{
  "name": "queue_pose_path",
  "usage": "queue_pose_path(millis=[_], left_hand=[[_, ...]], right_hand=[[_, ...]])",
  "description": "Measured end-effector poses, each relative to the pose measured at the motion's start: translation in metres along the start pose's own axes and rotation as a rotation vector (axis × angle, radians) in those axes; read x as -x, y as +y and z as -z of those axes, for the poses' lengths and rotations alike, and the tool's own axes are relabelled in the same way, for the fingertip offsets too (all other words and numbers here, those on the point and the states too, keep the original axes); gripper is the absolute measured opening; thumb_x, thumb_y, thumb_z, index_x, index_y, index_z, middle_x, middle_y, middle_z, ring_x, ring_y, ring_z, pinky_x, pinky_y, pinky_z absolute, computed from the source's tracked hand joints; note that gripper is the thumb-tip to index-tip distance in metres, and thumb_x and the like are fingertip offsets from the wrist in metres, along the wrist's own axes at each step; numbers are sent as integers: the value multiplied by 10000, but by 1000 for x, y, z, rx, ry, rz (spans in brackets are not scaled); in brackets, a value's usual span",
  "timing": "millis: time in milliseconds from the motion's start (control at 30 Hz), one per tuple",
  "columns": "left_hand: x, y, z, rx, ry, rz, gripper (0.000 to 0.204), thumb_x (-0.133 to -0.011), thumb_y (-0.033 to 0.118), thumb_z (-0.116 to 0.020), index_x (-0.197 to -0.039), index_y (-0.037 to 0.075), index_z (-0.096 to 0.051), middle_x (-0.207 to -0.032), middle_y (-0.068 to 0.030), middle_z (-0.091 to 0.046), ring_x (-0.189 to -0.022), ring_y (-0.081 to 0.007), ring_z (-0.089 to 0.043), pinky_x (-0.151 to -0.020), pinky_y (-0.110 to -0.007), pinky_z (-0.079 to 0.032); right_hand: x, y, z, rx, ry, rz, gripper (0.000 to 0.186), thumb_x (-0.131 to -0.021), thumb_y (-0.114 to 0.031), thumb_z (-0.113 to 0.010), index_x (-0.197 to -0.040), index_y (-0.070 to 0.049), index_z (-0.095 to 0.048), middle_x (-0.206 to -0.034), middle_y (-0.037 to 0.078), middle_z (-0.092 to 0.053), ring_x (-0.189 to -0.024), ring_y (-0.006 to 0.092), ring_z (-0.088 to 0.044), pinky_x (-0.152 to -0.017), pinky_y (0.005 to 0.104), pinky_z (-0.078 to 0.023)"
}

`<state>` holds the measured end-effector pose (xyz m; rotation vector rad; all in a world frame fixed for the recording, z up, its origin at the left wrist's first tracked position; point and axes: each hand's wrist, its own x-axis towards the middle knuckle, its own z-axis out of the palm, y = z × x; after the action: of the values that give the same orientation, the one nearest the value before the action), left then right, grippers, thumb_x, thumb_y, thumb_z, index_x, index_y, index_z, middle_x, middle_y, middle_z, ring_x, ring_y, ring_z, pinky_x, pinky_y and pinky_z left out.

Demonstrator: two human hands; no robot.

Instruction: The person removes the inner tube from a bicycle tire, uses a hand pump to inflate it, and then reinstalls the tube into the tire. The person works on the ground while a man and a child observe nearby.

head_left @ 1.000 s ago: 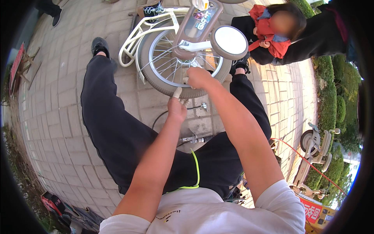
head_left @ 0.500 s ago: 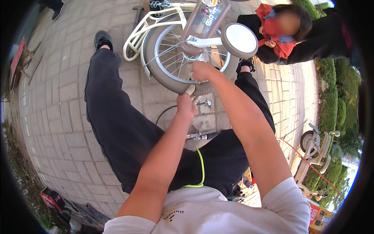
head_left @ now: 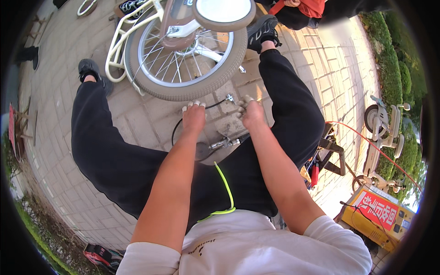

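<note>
Wearer's white shirt [head_left: 270,240] is filling the near edge; lime drawstring [head_left: 223,181] is hanging over the dark trousers [head_left: 123,156], legs spreading either side of the work; chrome tool [head_left: 223,144] is lying on the paving [head_left: 123,229] between the thighs; right hand [head_left: 253,113] is hovering just beside the fitting [head_left: 229,98] on the end of the black hose [head_left: 175,128]; its fingers are curling inward, can't tell if they're pinching anything; left hand [head_left: 194,117] is sitting palm-down at the near side of the tyre [head_left: 183,93], fingers lying close together, slightly bent, pinching nothing visible; can't tell if the tips are touching rubber; pale covers [head_left: 196,103] are capping fingertips on both hands; spoked wheel [head_left: 160,68] is lying ahead of the hands, between the feet, tyre's near edge facing the wearer; brown guard [head_left: 178,41] is covering part of the spokes, white-faced training wheel [head_left: 224,11] is sitting above it, cream rack [head_left: 120,46] is standing off to the left; yellow box [head_left: 385,229] and parked scooter [head_left: 378,128] are standing out right; person in red [head_left: 313,8] is showing partly at the top edge; hedge [head_left: 376,41] is running behind.
</note>
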<state>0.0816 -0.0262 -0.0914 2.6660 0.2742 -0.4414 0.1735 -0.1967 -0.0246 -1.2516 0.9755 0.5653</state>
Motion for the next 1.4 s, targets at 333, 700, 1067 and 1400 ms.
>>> queue_pose_path(millis=[333,700,1067,1400], left_hand=[[-21,-21,-30,-155,-186,-134,164,-828,136,-572,-971,66,-610,-1024,-108,-626,-1049,-286,-562,-876,-439,-443],[9,21,5,122,-248,-31,209,-759,96,-571,-947,9,-595,-1011,-212,-612,-1007,-368,-585,-853,-464,-477],[53,61,143,1335,117,117,356,-866,201,-646,-1129,-29,-578,-939,-92,-654,-793,-170,-606,-705,-299,-489],[63,38,164,1629,56,76,221,-926,182,-562,-1035,-5,-606,-767,-6,-589,-641,-63,-501,-580,-235,-434]], right_hand=[[-35,47,5,216,31,-65,110,-880,-156,-549,-924,-65,-591,-748,46,-607,-579,160,-549,-499,345,-412],[-19,63,1,135,92,-151,257,-847,-108,-488,-1073,5,-534,-834,121,-595,-721,256,-591,-587,450,-489],[135,23,-12,195,-211,750,180,-923,-66,-550,-1079,2,-609,-814,20,-632,-649,54,-533,-565,201,-437],[124,26,-16,639,-362,1096,348,-860,-46,-624,-1195,21,-556,-876,28,-628,-779,64,-558,-698,217,-460]])
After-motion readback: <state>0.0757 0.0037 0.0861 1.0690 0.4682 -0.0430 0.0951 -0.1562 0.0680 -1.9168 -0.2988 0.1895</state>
